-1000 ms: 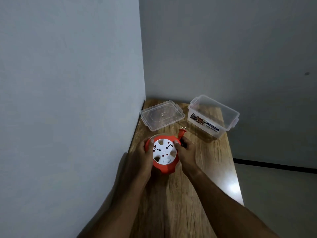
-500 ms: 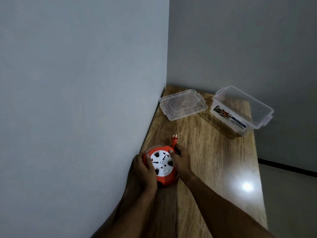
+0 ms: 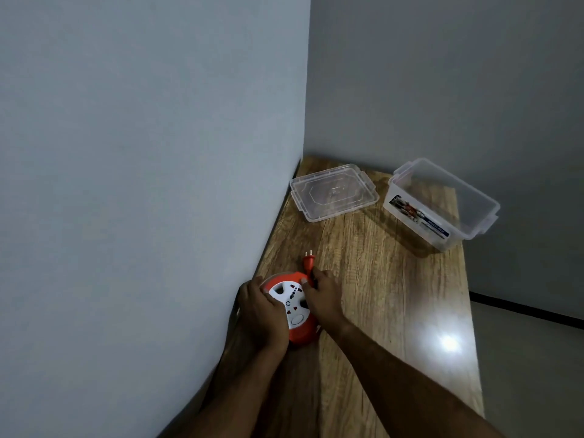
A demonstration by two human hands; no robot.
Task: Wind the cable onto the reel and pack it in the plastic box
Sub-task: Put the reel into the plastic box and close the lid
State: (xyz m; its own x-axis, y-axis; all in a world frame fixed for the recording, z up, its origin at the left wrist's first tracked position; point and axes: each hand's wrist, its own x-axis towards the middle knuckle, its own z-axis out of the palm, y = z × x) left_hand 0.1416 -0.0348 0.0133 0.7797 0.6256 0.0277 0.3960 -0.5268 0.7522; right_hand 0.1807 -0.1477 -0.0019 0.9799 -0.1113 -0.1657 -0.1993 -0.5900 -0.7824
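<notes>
Reel (image 3: 292, 308): orange, white face, at bench (image 3: 379, 279) left edge; left hand (image 3: 260, 314) and right hand (image 3: 322, 295) each grip it, fingers curled. Plug (image 3: 308, 263) protrudes. Box (image 3: 442, 203), lid (image 3: 333, 191): far end, open.

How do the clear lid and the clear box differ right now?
The lid is shallow and lies flat on the table near the left wall; the plastic box is deep, stands open-topped and sits further right by the table edge. The box carries a printed label on its side; the lid shows none. Both are clear plastic with side clips, and neither hand touches them.
</notes>
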